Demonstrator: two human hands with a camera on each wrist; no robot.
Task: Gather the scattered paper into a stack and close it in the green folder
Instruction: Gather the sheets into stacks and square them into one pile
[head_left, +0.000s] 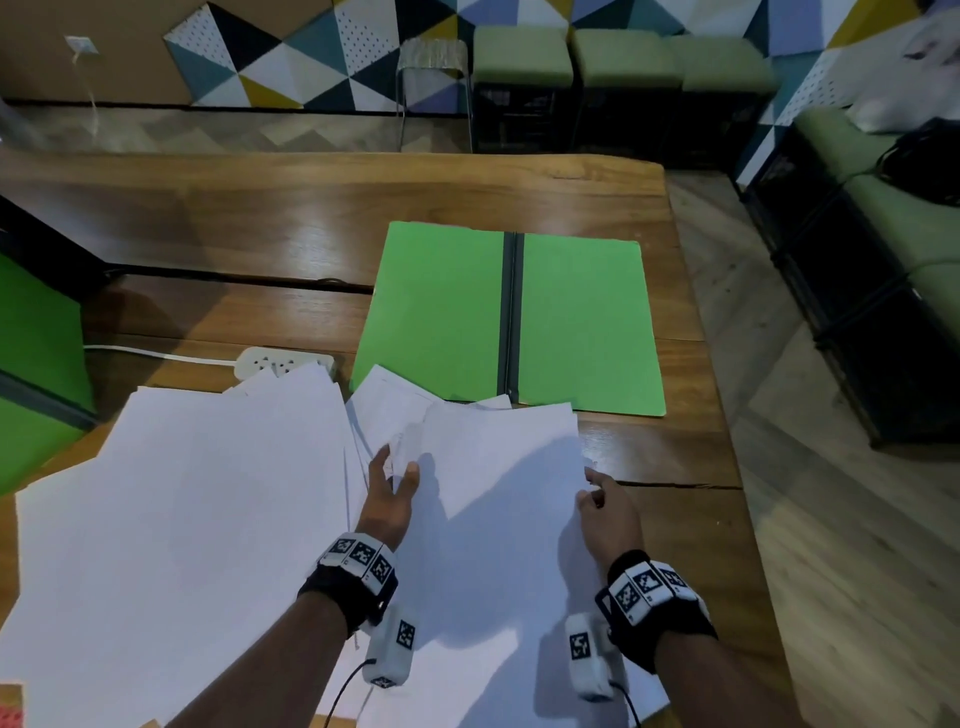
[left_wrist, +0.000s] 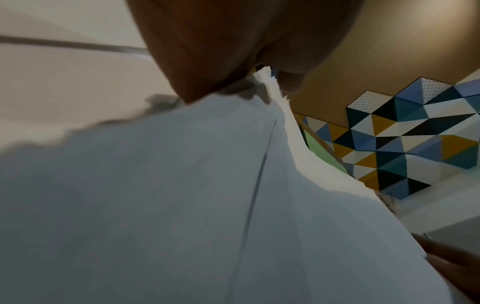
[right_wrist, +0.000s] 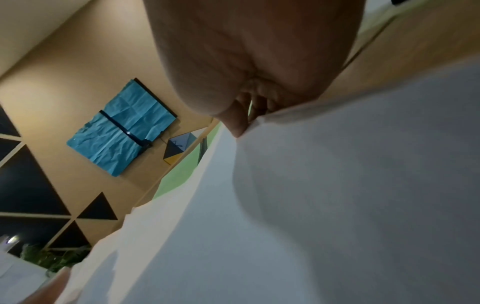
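Observation:
The green folder (head_left: 441, 317) lies open and flat on the wooden table (head_left: 260, 208), dark spine in the middle. White paper (head_left: 182, 519) is spread over the near part of the table. A sheaf of sheets (head_left: 504, 483) is bowed up between my hands, its far edge overlapping the folder's near edge. My left hand (head_left: 392, 488) holds the sheaf's left edge, thumb on top. My right hand (head_left: 597, 499) pinches its right edge with curled fingers. In the wrist views the paper (left_wrist: 182, 185) (right_wrist: 337, 185) fills the frame, and a strip of the folder (right_wrist: 176, 176) shows beyond it.
A white power strip (head_left: 283, 361) with its cable lies just left of the folder, partly under the paper. Another green folder (head_left: 36, 338) sits at the left edge. The table's right edge (head_left: 727, 415) is close to my right hand. Green stools (head_left: 524, 52) stand behind the table.

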